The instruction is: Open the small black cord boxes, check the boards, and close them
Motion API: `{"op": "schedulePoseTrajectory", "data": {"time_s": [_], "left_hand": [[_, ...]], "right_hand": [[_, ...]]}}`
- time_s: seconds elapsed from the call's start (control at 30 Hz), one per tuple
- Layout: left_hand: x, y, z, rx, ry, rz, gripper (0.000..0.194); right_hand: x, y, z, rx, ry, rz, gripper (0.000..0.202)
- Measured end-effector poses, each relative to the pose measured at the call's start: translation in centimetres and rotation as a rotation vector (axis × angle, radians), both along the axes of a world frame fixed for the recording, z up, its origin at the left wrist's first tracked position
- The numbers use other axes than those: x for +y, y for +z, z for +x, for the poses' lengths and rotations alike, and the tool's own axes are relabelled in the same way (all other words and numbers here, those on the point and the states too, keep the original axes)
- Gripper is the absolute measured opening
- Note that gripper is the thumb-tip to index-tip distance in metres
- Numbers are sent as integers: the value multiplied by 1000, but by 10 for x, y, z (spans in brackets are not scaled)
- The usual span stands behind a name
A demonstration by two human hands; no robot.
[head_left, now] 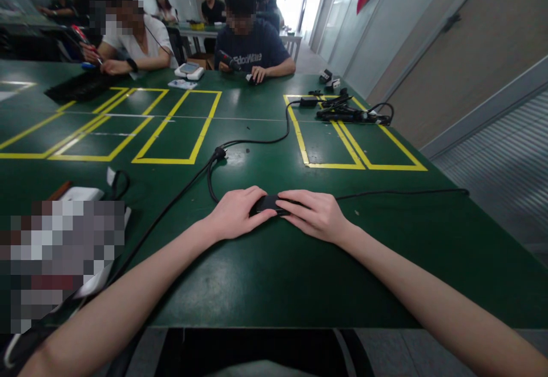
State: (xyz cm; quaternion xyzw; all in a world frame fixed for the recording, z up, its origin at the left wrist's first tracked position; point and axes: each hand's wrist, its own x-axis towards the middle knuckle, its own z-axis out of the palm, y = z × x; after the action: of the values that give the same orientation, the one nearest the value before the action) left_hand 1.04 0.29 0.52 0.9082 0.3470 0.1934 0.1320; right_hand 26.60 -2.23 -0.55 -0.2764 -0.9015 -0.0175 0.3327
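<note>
A black power adapter (268, 203) rests on the green table between my hands, its ends partly hidden by them. My left hand (240, 211) is closed around its left end, thumb along the near side. From the right, my right hand (314, 213) grips the other end with the fingers laid over the top. One black cable (385, 193) runs from the adapter toward the table's right edge. Another loops from its left side up to a black plug (220, 153) lying on the table.
Yellow tape rectangles (197, 161) mark the green table (240, 291). A bundle of black cables and adapters (342, 112) lies at the far right. At left are a white box (81, 194) and a blurred item. Two people sit across, their hands on tools and parts.
</note>
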Motion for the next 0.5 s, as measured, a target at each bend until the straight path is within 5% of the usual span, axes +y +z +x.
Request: {"op": "schedulePoseTrajectory", "data": {"time_s": [0.27, 0.5], "left_hand": [[-2, -1, -2, -106, -59, 57, 34], [0, -3, -1, -79, -144, 287, 24]], "right_hand": [[3, -3, 0, -53, -24, 5, 24], [1, 1, -3, -61, -47, -94, 30]]}}
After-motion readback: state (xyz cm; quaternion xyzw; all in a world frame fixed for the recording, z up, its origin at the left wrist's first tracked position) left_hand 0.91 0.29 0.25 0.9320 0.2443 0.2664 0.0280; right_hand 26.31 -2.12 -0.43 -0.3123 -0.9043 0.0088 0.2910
